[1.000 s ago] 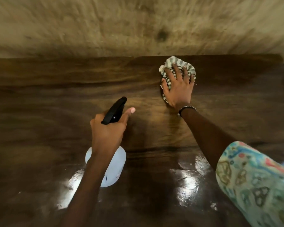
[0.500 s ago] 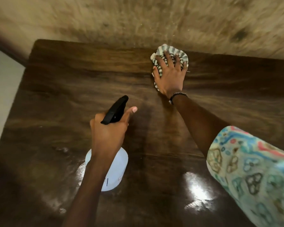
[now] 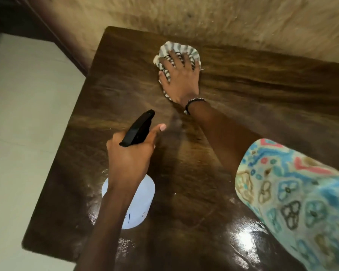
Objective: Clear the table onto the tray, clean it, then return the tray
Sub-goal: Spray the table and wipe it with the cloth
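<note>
1. Since the earlier frames, the right hand [image 3: 179,79] and its striped cloth [image 3: 177,50] have slid left along the far edge of the table [image 3: 233,114], and now sit near the far left corner; the left hand [image 3: 130,155] and the spray bottle [image 3: 133,200] stand where they stood, over the near left part of the tabletop.
2. Nearest the camera, the glossy dark wood shows bright wet glints at the near right and around the bottle's base.
3. A patterned sleeve [image 3: 294,196] in blue, cream and pink covers the right upper arm at the lower right.
4. The white bottle stands upright on the table or just above it; whether its base touches the wood cannot be told.
5. The left hand grips the bottle's neck, fingers curled round it below the black trigger head [image 3: 138,129], thumb stretched forward beside the nozzle.
6. The nozzle points away and to the right, toward the right wrist.
7. A beaded bracelet [image 3: 194,102] circles that wrist.
8. Farther off, the right hand lies flat on the bunched cloth, fingers spread and pressing it onto the wood.
9. The cloth's grey and white stripes show past the fingertips and beside the thumb.
10. Beyond the table rises a mottled tan wall [image 3: 223,20]; pale floor [image 3: 24,114] lies to the left.
</note>
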The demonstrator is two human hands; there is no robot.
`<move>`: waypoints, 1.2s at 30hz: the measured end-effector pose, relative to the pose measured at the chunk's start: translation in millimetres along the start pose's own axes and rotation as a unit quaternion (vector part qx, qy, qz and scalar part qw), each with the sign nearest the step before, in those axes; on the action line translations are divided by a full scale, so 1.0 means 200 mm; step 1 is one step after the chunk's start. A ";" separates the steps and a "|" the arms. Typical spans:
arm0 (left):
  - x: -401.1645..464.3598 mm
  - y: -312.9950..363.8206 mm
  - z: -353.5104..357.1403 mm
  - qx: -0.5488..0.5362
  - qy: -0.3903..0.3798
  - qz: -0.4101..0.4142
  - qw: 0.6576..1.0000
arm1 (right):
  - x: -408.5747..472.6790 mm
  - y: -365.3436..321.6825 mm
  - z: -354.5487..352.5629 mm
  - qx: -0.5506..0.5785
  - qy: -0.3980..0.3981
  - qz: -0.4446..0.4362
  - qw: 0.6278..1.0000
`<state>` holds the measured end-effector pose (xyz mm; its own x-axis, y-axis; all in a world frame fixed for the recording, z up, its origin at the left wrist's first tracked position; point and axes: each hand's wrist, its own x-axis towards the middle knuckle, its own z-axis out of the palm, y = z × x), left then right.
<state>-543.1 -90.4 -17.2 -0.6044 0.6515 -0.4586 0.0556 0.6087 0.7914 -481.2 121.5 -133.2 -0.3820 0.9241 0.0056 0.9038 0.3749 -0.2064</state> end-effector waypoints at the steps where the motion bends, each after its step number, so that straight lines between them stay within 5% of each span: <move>1: 0.00 -0.01 -0.02 0.003 -0.001 -0.003 1.000 | -0.03 -0.03 0.00 -0.001 -0.002 -0.016 1.000; 11: -0.09 0.01 -0.01 -0.002 -0.022 -0.045 0.999 | -0.46 0.18 -0.06 -0.022 -0.050 -0.151 0.987; 22: -0.40 -0.01 0.17 0.003 -0.031 -0.037 0.999 | -1.19 1.21 -0.31 -0.014 0.063 0.177 0.982; 29: -0.63 -0.12 0.23 -0.003 -0.032 -0.066 0.997 | -1.50 1.14 -0.29 -0.006 0.065 0.345 0.936; 36: -0.81 -0.24 0.26 0.015 -0.004 -0.067 0.998 | -1.37 0.54 -0.15 -0.003 -0.011 0.072 0.997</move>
<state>-407.7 -201.2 -1.3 -0.6018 0.5673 -0.5622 -0.0004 0.7036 0.7106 -273.5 -90.1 -127.5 -0.2528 0.9664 -0.0455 0.9508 0.2395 -0.1966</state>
